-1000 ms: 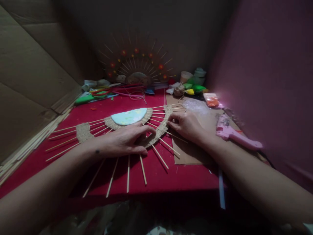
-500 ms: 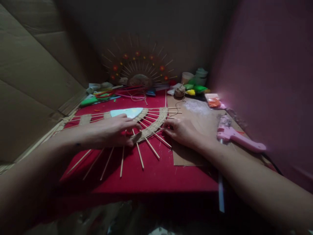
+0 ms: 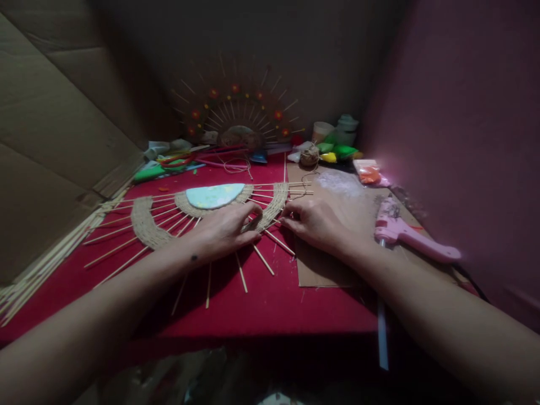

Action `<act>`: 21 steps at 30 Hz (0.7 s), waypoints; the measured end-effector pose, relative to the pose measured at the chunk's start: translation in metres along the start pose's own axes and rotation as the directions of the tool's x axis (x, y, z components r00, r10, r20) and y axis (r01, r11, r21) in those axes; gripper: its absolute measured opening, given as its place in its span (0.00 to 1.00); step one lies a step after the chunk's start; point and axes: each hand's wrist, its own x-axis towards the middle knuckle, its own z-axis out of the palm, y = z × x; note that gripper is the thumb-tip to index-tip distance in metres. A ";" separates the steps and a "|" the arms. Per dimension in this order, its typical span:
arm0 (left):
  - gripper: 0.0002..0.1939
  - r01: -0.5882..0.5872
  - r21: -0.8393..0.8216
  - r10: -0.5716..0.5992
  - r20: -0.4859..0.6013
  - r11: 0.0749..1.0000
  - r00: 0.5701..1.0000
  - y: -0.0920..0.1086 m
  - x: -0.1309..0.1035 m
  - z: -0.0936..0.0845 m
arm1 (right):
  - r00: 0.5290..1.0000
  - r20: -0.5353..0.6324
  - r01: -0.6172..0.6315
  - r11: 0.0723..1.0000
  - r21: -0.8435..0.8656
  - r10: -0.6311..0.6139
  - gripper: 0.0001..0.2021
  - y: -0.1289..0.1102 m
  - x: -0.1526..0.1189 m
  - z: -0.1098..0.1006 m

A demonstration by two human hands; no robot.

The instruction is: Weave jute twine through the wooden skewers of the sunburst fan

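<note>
A half-round fan of thin wooden sticks lies on the red table, with a pale blue half disc (image 3: pixel 215 196) at its centre and a woven twine band (image 3: pixel 145 225) curving around it. My left hand (image 3: pixel 230 228) pinches the outer band right of centre, thumb below and fingers above. Close by on the right, my right hand (image 3: pixel 310 222) has its thumb and fingertips together at the band's outer edge, by the stick ends. What those fingertips hold is too small to make out. Brown twine runs from a ball (image 3: pixel 309 156) towards the band.
A pink glue gun (image 3: pixel 396 230) lies on the cardboard sheet (image 3: pixel 320 270) at the right. Behind are colourful bags, a cup (image 3: pixel 323 130), scissors (image 3: pixel 175 162) and a finished stick fan with red flowers (image 3: pixel 235 90). Loose sticks (image 3: pixel 54 253) lie at the left.
My left hand has moved right along the woven band, closer to my right hand, uncovering the left part of the fan. My right hand has barely moved.
</note>
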 end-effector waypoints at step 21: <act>0.26 0.042 -0.202 -0.044 -0.005 0.978 0.999 -0.014 -0.004 -0.003 | 0.833 0.551 -0.019 0.990 0.137 -0.060 0.06 0.011 -0.001 -0.059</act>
